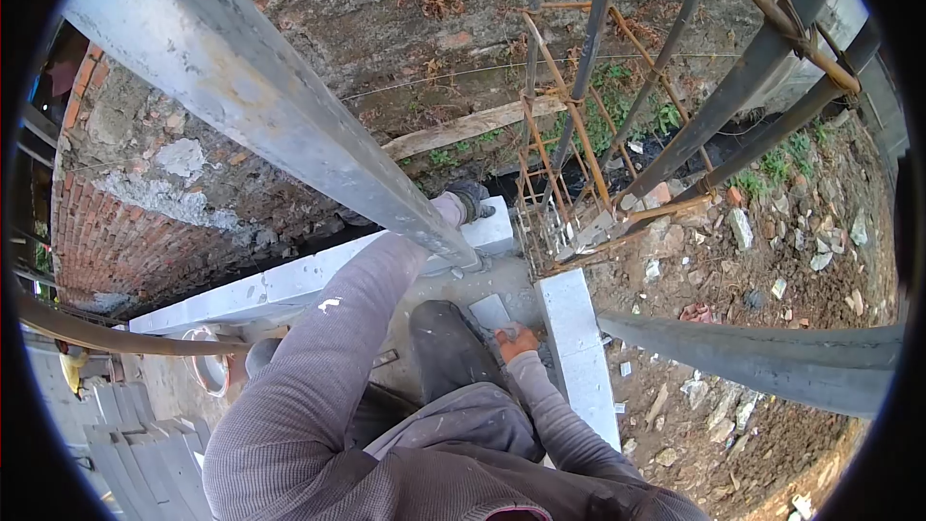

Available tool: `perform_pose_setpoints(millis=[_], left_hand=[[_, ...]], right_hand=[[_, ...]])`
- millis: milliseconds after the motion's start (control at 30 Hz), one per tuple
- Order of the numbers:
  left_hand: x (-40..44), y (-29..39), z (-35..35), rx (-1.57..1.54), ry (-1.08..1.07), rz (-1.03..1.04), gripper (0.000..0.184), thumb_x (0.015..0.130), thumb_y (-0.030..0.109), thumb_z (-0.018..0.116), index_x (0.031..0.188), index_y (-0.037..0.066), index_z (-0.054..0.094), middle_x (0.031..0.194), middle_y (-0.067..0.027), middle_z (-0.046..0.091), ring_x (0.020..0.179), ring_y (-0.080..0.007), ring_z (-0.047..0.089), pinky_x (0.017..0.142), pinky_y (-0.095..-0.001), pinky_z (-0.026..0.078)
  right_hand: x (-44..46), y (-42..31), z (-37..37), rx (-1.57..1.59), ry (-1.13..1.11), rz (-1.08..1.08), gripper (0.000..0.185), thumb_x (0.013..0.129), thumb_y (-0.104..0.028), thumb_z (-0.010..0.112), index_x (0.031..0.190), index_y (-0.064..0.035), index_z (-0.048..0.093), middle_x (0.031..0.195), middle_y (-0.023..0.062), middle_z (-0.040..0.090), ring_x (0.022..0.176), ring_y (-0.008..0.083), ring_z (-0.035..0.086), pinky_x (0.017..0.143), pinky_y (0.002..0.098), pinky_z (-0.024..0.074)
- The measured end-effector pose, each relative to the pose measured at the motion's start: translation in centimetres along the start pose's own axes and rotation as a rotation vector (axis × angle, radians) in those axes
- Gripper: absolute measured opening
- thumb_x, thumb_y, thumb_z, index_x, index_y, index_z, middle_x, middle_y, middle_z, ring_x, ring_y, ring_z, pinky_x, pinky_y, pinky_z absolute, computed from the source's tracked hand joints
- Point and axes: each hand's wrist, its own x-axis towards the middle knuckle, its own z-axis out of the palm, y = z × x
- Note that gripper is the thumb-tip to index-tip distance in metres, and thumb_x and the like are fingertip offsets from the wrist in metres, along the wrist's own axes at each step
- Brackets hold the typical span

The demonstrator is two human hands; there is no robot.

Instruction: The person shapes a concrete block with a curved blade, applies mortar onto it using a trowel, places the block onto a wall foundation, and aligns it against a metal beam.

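My left arm reaches past the tall grey metal post (318, 121). My left hand (471, 201), in a dark glove, rests at the far top edge of a white block (494, 230), near its end. Its fingers are too small and dark to make out their grip. Low between my knee and a second row of white blocks (579, 333), my right hand (518, 343) is closed on the edge of a flat light-grey plate (490, 311). Its fingers wrap the near corner, so any handle there is hidden.
A rusty rebar cage (569, 150) with dark upright bars stands ahead to the right. Behind the blocks runs an old brick wall (125, 232). A bucket (210, 367) is at left, near stacked grey sheets (154, 449). Rubble and soil (719, 280) cover the right side.
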Motion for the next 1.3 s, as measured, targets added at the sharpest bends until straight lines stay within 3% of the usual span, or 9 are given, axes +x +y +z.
perform_pose_setpoints(millis=[200,567,667,800,933,1067,1133,1233,1300], left_hand=[[0.3,-4.8,2.9,-0.139,0.166,0.148,0.053,0.095,0.055,0.055,0.119,0.01,0.07,0.118,-0.0154,0.07,0.114,-0.0357,0.063,0.097,-0.0441,0.05],[-19.3,-8.2,-1.5,-0.226,0.5,-0.239,0.051,0.096,0.051,0.06,0.122,0.009,0.069,0.125,-0.0107,0.069,0.122,-0.0283,0.061,0.108,-0.0371,0.044],[-26.9,-9.1,1.3,-0.769,0.579,-0.351,0.049,0.094,0.049,0.066,0.119,0.007,0.07,0.122,-0.0097,0.071,0.119,-0.0258,0.064,0.106,-0.036,0.046],[-36.9,-7.7,-0.3,-0.55,0.298,-0.344,0.063,0.093,0.056,0.062,0.13,0.005,0.064,0.135,-0.0165,0.063,0.13,-0.03,0.056,0.113,-0.038,0.04],[-41.9,-8.9,3.0,-0.624,0.385,-0.355,0.06,0.093,0.048,0.066,0.132,0.002,0.062,0.133,-0.0178,0.064,0.124,-0.0283,0.06,0.109,-0.038,0.044],[-44.5,-7.9,3.6,-0.075,0.207,-0.548,0.081,0.088,0.062,0.063,0.14,0.001,0.053,0.136,-0.0219,0.06,0.127,-0.037,0.057,0.11,-0.0418,0.043],[-45.6,-7.9,4.6,-0.343,0.352,-0.493,0.082,0.086,0.061,0.066,0.14,0.001,0.053,0.137,-0.0217,0.06,0.125,-0.0373,0.059,0.108,-0.0412,0.044],[-47.5,-5.9,2.5,-0.37,0.243,-0.552,0.075,0.087,0.059,0.067,0.132,-0.001,0.06,0.128,-0.0192,0.066,0.118,-0.0334,0.063,0.104,-0.0394,0.048],[-47.6,-4.8,2.8,-0.207,0.322,-0.582,0.05,0.085,0.052,0.067,0.101,0.006,0.073,0.103,-0.0162,0.072,0.094,-0.0346,0.068,0.084,-0.0452,0.052]], right_hand=[[-1.0,1.8,1.8,-0.107,0.044,-0.116,0.045,0.08,-0.039,0.076,0.106,-0.0024,0.072,0.096,0.0237,0.073,0.094,0.041,0.069,0.087,0.0469,0.054],[1.4,-1.9,0.8,-0.056,-0.092,-0.104,0.041,0.082,-0.037,0.074,0.106,-0.0046,0.07,0.098,0.0238,0.072,0.096,0.0432,0.069,0.087,0.0496,0.0533],[1.9,-3.9,0.8,-0.077,-0.134,-0.164,0.043,0.082,-0.037,0.075,0.108,-0.0042,0.069,0.098,0.0239,0.072,0.096,0.0433,0.069,0.084,0.0501,0.0538],[0.0,-8.7,-2.3,-0.149,-0.111,-0.328,0.041,0.085,-0.029,0.071,0.113,-0.0001,0.067,0.104,0.0245,0.071,0.099,0.0421,0.068,0.088,0.0468,0.0533],[-0.7,-14.1,-6.5,-0.044,0.079,-0.596,0.027,0.087,-0.009,0.061,0.111,0.001,0.068,0.108,0.0254,0.069,0.105,0.0432,0.065,0.093,0.0466,0.0512],[1.3,-20.0,-9.8,0.04,0.234,-0.748,0.025,0.086,-0.001,0.056,0.108,0.0025,0.068,0.108,0.0233,0.069,0.103,0.0399,0.066,0.095,0.0434,0.05],[0.5,-20.5,-10.3,0.109,0.241,-0.724,0.025,0.086,0.0,0.056,0.108,0.003,0.068,0.107,0.0222,0.069,0.101,0.0386,0.066,0.093,0.0425,0.0501],[-2.5,-19.9,-8.4,-0.031,0.225,-0.725,0.019,0.089,-0.004,0.06,0.105,0.0036,0.068,0.096,0.0183,0.07,0.09,0.0306,0.068,0.084,0.0401,0.0519],[-5.5,-19.5,-6.0,-0.018,-0.07,-0.625,0.017,0.095,-0.009,0.06,0.104,0.0033,0.067,0.086,0.015,0.069,0.077,0.0239,0.069,0.075,0.037,0.0549]])
